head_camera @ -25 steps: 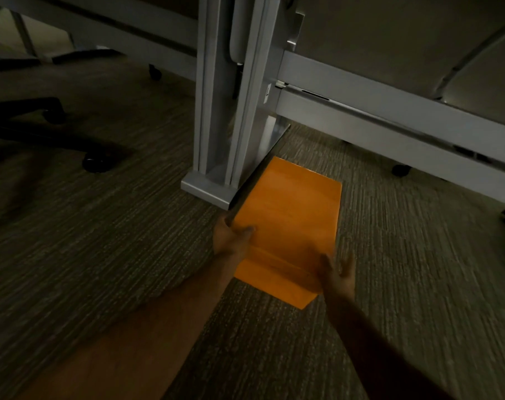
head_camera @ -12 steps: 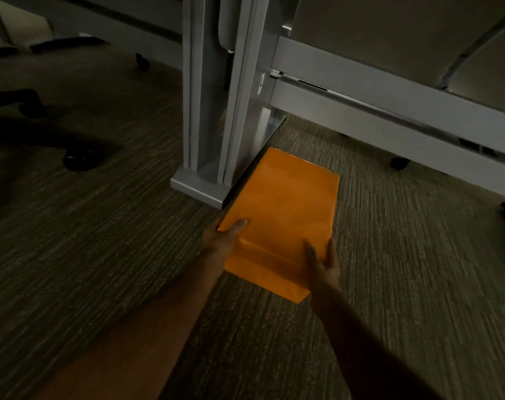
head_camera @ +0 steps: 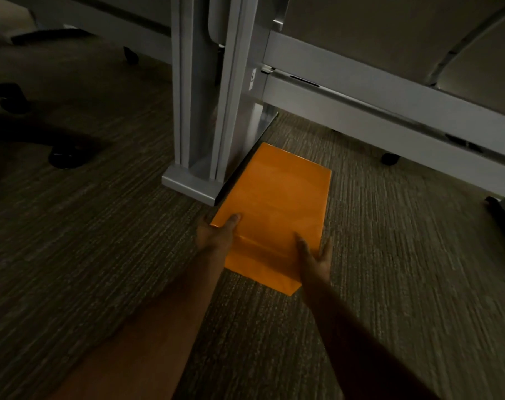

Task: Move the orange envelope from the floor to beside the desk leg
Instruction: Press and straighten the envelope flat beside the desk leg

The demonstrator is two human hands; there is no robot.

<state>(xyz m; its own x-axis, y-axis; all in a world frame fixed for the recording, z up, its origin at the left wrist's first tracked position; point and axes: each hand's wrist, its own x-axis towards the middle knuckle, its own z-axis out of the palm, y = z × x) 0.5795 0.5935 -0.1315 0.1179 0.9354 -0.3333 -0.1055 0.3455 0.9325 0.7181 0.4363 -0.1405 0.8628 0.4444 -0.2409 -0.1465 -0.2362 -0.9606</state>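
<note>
Orange envelope (head_camera: 277,212), centre frame: apparently light, flexible paper. Left hand (head_camera: 216,236) and right hand (head_camera: 314,255) pinched its near side edges.

Dim room, low light. Ribbed grey-brown carpet (head_camera: 101,269) throughout. Pale grey metal crossbeams (head_camera: 389,111) at right, panels above. Black chair base with castor (head_camera: 61,157) at left. Small dark castors (head_camera: 389,158) under beams.
</note>
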